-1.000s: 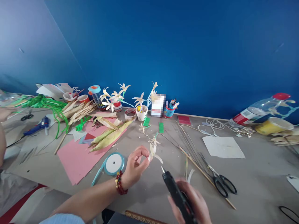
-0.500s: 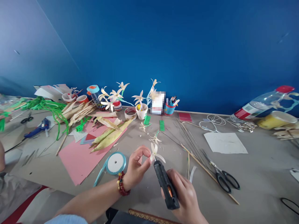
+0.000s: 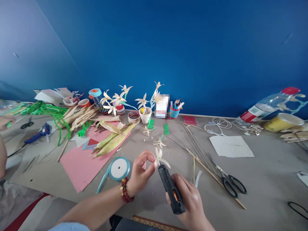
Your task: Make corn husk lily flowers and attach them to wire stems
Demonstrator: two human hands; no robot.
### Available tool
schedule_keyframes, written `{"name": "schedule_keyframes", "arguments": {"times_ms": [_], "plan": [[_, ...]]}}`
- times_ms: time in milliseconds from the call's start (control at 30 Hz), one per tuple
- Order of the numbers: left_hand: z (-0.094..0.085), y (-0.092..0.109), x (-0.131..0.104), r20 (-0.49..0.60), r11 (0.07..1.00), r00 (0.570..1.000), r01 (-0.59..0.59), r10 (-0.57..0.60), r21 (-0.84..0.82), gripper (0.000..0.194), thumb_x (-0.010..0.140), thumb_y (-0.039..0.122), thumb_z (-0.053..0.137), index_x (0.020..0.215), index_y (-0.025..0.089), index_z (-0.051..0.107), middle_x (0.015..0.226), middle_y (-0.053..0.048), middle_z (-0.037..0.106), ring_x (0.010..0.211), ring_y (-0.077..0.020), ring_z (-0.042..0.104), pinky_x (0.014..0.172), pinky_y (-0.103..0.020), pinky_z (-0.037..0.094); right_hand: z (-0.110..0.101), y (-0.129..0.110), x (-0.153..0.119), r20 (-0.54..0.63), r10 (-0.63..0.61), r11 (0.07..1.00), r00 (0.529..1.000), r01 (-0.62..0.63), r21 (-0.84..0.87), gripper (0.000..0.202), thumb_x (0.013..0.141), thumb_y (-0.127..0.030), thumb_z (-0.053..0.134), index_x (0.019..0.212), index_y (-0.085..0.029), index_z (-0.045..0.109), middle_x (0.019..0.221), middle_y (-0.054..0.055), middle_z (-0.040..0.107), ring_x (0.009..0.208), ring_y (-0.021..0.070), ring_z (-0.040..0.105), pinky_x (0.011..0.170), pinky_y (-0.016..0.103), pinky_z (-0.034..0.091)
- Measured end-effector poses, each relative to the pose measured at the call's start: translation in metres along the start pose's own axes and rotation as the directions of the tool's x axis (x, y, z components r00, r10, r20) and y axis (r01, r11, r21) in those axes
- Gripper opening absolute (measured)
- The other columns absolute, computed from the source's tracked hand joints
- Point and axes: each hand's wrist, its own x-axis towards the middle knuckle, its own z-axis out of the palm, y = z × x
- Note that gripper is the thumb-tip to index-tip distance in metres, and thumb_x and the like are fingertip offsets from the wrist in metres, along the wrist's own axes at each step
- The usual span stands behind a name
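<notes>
Between thumb and forefinger, my left hand (image 3: 141, 171) pinches a pale husk flower (image 3: 159, 156) by a petal at the centre. My right hand (image 3: 189, 195) is wrapped round a black glue gun (image 3: 170, 189), its nozzle touching the flower's middle. Just beyond lie two more pale flowers, one (image 3: 160, 142) close to the held one and another (image 3: 147, 130) farther back. A roll of light blue ribbon (image 3: 119, 168) rests left of my left hand.
Black-handled scissors (image 3: 231, 183), a long wooden stick (image 3: 216, 181) and thin wires lie to the right. Pink paper (image 3: 78, 163) and corn husks (image 3: 113, 141) are on the left, near a blue glue gun (image 3: 38, 134). Another person's hand (image 3: 6, 123) shows at the left edge.
My hands, the flower and the black glue gun have barely moved. At the far left, the other person's hand has come further into view.
</notes>
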Motion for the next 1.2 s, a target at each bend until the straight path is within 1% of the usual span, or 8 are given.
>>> {"name": "schedule_keyframes", "arguments": {"times_ms": [233, 400, 667, 833, 1067, 1200], "plan": [[-0.0007, -0.0036, -0.0015, 0.001, 1.000, 1.000, 0.013, -0.013, -0.010, 0.019, 0.087, 0.028, 0.058, 0.072, 0.018, 0.052, 0.078, -0.003, 0.054, 0.074, -0.0156, 0.051, 0.068, -0.027, 0.041, 0.0027, 0.0053, -0.0071, 0.027, 0.026, 0.999, 0.999, -0.025, -0.025, 0.005, 0.088, -0.018, 0.043, 0.087, -0.023, 0.042, 0.067, 0.000, 0.050, 0.052, 0.0166, 0.048, 0.049, 0.026, 0.037], [-0.0011, -0.0027, -0.0006, 0.005, 1.000, 1.000, -0.007, 0.007, -0.010, 0.019, 0.087, 0.026, 0.059, 0.071, 0.018, 0.052, 0.076, -0.002, 0.054, 0.073, -0.0153, 0.051, 0.068, -0.027, 0.041, 0.0022, 0.0045, -0.0058, 0.004, 0.016, 1.000, 1.000, -0.016, -0.015, 0.007, 0.087, -0.016, 0.043, 0.085, -0.023, 0.041, 0.066, -0.001, 0.049, 0.051, 0.0158, 0.047, 0.049, 0.025, 0.037], [-0.0005, -0.0033, -0.0007, 0.008, 1.000, 1.000, 0.022, -0.022, -0.018, 0.022, 0.087, 0.031, 0.058, 0.071, 0.018, 0.051, 0.077, -0.003, 0.055, 0.074, -0.0160, 0.052, 0.067, -0.027, 0.041, 0.0009, 0.0022, -0.0030, -0.008, 0.006, 0.999, 1.000, -0.007, -0.041, 0.009, 0.086, -0.016, 0.043, 0.083, -0.024, 0.041, 0.064, -0.002, 0.049, 0.049, 0.0155, 0.047, 0.047, 0.025, 0.035], [-0.0006, -0.0038, -0.0010, 0.010, 0.999, 0.999, 0.035, -0.035, -0.016, 0.024, 0.087, 0.034, 0.059, 0.070, 0.018, 0.051, 0.077, -0.003, 0.055, 0.073, -0.0161, 0.052, 0.067, -0.027, 0.041, 0.0021, 0.0044, -0.0042, 0.012, 0.014, 0.999, 1.000, -0.014, -0.039, 0.010, 0.086, -0.016, 0.043, 0.082, -0.024, 0.039, 0.064, -0.002, 0.048, 0.049, 0.0152, 0.046, 0.049, 0.025, 0.035], [-0.0008, -0.0041, -0.0011, 0.015, 0.999, 0.999, 0.033, -0.032, -0.031, 0.022, 0.087, 0.031, 0.059, 0.070, 0.018, 0.052, 0.077, -0.003, 0.054, 0.073, -0.0159, 0.051, 0.067, -0.027, 0.041, 0.0040, 0.0071, -0.0055, 0.008, 0.005, 0.999, 1.000, -0.005, -0.033, 0.010, 0.086, -0.016, 0.043, 0.082, -0.024, 0.038, 0.065, -0.002, 0.048, 0.049, 0.0154, 0.045, 0.049, 0.025, 0.034], [-0.0002, -0.0031, -0.0010, 0.014, 0.999, 0.999, 0.036, -0.035, -0.022, 0.024, 0.087, 0.033, 0.059, 0.069, 0.018, 0.051, 0.076, -0.002, 0.054, 0.073, -0.0160, 0.051, 0.068, -0.027, 0.041, 0.0046, 0.0083, -0.0074, 0.003, 0.017, 1.000, 1.000, -0.017, -0.019, 0.011, 0.085, -0.015, 0.044, 0.081, -0.024, 0.038, 0.065, -0.002, 0.048, 0.050, 0.0155, 0.046, 0.049, 0.025, 0.034]]}}
